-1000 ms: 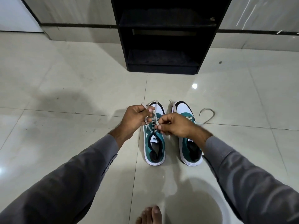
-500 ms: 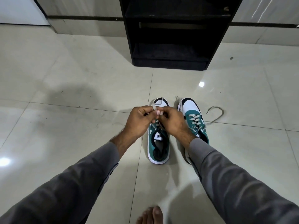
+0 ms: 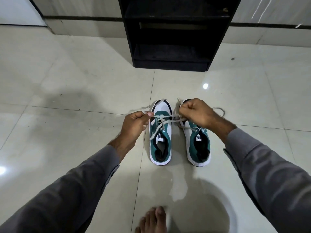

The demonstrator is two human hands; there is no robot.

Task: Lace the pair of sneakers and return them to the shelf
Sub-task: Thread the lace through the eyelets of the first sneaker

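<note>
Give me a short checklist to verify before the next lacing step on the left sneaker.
1. Left hand grips one lace end: ok.
2. Right hand grips the other end: ok.
3. Lace taut across left sneaker: ok.
4. Upper eyelets threaded: not ok.
5. Right sneaker fully laced: cannot tell.
6. Shelf bottom level free: ok.

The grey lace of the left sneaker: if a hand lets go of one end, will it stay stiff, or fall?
Probably it falls. The lace looks straight only where the left hand and right hand pull it; its free end droops. It looks thin and light, so it likely carries no weight. On the glossy floor, the left sneaker may slide when pulled.
</note>
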